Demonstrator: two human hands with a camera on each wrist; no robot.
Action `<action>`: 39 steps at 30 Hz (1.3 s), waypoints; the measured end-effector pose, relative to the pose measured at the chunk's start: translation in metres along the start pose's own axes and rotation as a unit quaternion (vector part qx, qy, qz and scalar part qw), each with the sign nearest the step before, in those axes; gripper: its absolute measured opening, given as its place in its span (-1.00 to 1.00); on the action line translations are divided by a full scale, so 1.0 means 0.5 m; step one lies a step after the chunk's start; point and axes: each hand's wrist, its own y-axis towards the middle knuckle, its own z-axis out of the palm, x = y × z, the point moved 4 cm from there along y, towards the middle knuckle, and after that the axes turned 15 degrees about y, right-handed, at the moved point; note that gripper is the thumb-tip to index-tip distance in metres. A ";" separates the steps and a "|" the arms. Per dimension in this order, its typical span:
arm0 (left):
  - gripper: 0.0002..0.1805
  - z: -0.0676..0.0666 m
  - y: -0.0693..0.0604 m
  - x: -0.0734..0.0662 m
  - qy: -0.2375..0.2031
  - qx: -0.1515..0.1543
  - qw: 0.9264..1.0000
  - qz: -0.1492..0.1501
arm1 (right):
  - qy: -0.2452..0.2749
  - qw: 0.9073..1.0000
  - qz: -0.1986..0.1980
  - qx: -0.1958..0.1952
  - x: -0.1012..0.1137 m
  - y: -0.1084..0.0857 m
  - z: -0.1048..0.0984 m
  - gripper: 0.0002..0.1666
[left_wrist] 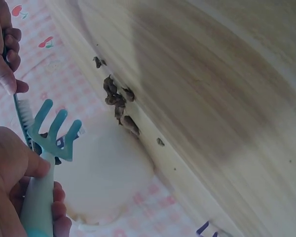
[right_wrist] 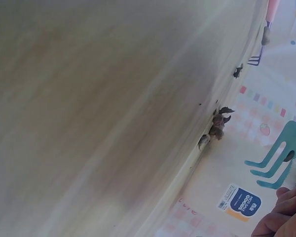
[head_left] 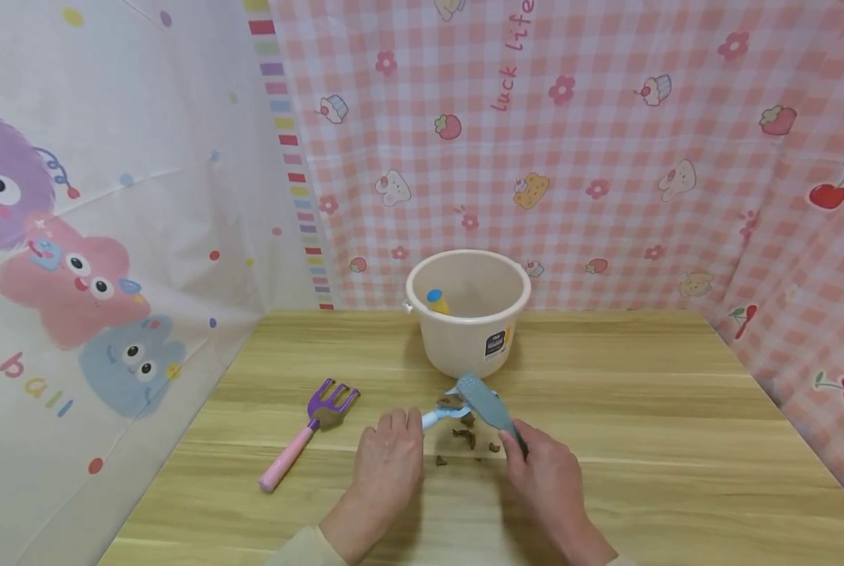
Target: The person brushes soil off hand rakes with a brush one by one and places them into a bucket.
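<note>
My left hand [head_left: 390, 456] grips the handle of a light blue toy hand rake [left_wrist: 52, 140], which is raised above the table with its tines pointing away. In my right hand [head_left: 549, 472] is a grey-blue brush [head_left: 487, 401] with white bristles, held against the rake's tines. Some brown, dry-looking scraps sit between brush and rake, partly hidden. More dark brown scraps [left_wrist: 113, 96], curled like dried leaves or bark, lie scattered on the table below the tools. Just beyond the tools stands a cream bucket [head_left: 457, 346].
Inside the bucket leans a yellow thing with a blue end [head_left: 436, 300], mostly hidden by the rim. To the left, a purple toy fork with a pink handle [head_left: 288, 457] lies on the wooden table [head_left: 648, 393]. Printed curtains [head_left: 570, 141] hang behind and along both sides.
</note>
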 end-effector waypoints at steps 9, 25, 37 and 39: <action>-0.79 0.001 -0.007 -0.005 -0.003 -0.035 0.999 0.009 | -0.010 1.000 0.011 0.003 -0.017 0.005 -0.008 -0.92; -0.79 0.005 -0.009 0.002 -0.002 -0.040 0.999 0.026 | -0.004 1.000 -0.002 -0.002 -0.004 0.009 -0.014 -0.90; -0.75 -0.001 -0.003 0.012 -0.024 -0.079 0.997 0.008 | -0.013 0.999 -0.029 0.008 -0.003 -0.011 0.004 -0.90; -0.75 0.001 -0.004 0.012 -0.029 -0.074 0.997 0.007 | -0.013 1.000 -0.021 0.012 -0.010 -0.010 0.002 -0.91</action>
